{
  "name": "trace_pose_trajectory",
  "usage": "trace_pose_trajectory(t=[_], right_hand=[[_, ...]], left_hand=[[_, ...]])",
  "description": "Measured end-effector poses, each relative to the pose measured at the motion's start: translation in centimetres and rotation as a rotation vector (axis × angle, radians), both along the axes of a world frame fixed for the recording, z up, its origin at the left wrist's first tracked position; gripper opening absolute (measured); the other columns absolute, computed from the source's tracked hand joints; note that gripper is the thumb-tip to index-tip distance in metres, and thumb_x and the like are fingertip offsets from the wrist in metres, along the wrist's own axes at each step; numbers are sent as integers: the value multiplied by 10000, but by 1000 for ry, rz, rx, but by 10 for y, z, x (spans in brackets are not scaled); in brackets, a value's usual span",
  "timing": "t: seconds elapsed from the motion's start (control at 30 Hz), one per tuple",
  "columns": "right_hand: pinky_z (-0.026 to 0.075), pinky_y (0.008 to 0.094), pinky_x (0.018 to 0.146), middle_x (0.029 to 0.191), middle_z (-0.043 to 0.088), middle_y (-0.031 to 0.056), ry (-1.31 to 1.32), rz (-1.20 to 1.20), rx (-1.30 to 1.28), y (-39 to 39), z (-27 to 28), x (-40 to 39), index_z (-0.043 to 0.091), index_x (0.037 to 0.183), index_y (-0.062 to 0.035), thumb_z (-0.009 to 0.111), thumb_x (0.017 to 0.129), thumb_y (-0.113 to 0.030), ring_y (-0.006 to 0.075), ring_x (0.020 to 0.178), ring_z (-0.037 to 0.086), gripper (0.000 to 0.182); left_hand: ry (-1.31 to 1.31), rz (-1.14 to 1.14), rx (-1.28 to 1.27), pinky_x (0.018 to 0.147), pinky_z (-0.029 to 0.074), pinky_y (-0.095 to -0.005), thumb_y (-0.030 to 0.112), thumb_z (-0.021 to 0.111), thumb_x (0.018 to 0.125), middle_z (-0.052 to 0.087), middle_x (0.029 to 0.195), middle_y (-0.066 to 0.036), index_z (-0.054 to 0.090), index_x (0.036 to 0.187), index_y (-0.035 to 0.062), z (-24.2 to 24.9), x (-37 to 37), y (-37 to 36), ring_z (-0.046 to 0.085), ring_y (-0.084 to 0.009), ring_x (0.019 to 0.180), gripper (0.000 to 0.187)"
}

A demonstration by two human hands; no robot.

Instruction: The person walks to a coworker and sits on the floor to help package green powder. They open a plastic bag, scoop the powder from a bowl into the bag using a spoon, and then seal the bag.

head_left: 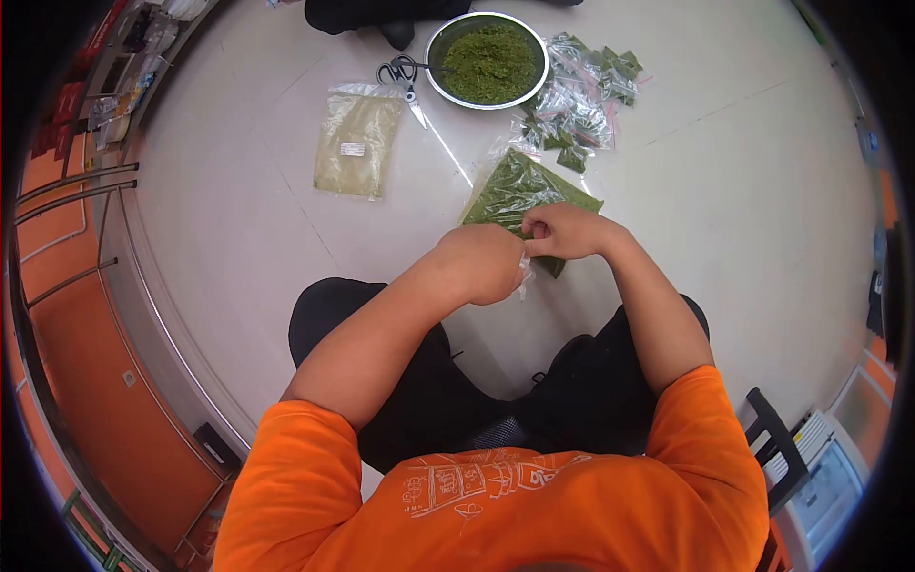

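My left hand is closed, and a crumpled bit of clear plastic sticks out from its fingers. Close against it, my right hand has its thumb and fingers curled together in a pinch; what lies between those fingertips is hidden. Just beyond and partly beneath both hands is a large clear plastic bag of flat green stuff, turned at an angle on the floor. One corner of the bag shows below my right hand.
Beyond lie a metal bowl of green crumbly stuff, scissors, several small zip bags with green pieces, and a labelled yellowish plastic bag. Another person's dark-clothed legs are at the top. Shelves stand left.
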State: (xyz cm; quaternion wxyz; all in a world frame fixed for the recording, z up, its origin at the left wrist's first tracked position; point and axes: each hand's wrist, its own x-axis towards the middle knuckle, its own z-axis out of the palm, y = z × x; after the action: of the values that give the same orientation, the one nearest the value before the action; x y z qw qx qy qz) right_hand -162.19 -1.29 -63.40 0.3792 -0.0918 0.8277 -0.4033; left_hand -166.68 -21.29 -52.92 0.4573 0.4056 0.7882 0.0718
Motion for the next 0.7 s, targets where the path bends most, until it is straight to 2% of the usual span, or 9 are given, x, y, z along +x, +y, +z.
trace_pose_trajectory(t=[0.23,0.33,0.43,0.53,0.6,0.7], right_hand=[[498,436,841,1031,669,200,28,-6,222,9,-2,4,643,1067,-30,695,869,-419,375,973,636,440],[495,438,876,1074,665,203,3,-10,299,21,-19,9,638,1089,-26,715,853,-396,364,1023,632,446],[503,428,821,989,672,193,111,-33,377,30,-29,14,638,1046,-17,740,830,-352,356,949,643,412],[486,436,924,1108,654,207,35,-32,399,32,-27,10,632,1139,-21,734,834,-343,367,1074,616,454],[470,435,972,1188,622,216,76,-48,381,30,-27,8,624,1180,-17,723,847,-326,367,1137,590,465],[464,438,980,1216,598,225,151,-92,341,28,-26,10,621,1182,-14,728,833,-326,374,1148,577,480]], left_hand=[[-36,-71,10,789,511,-486,311,579,913,688,900,-188,679,934,30,-10,2,0,656,-387,888,299],[-58,-103,-7,791,511,-485,310,580,911,689,906,-186,682,941,30,-8,11,1,656,-385,894,300],[-82,-162,-4,795,513,-485,304,578,912,690,909,-186,684,951,24,-10,20,6,657,-381,902,303],[-93,-159,-19,802,519,-484,295,576,912,692,908,-187,684,952,15,-11,27,8,661,-375,912,303],[-66,-138,-47,805,524,-483,290,575,910,693,906,-189,684,951,11,-8,26,12,665,-372,916,302],[-56,-134,-58,802,529,-483,284,579,903,695,904,-192,686,941,12,-4,27,15,671,-374,906,294]])
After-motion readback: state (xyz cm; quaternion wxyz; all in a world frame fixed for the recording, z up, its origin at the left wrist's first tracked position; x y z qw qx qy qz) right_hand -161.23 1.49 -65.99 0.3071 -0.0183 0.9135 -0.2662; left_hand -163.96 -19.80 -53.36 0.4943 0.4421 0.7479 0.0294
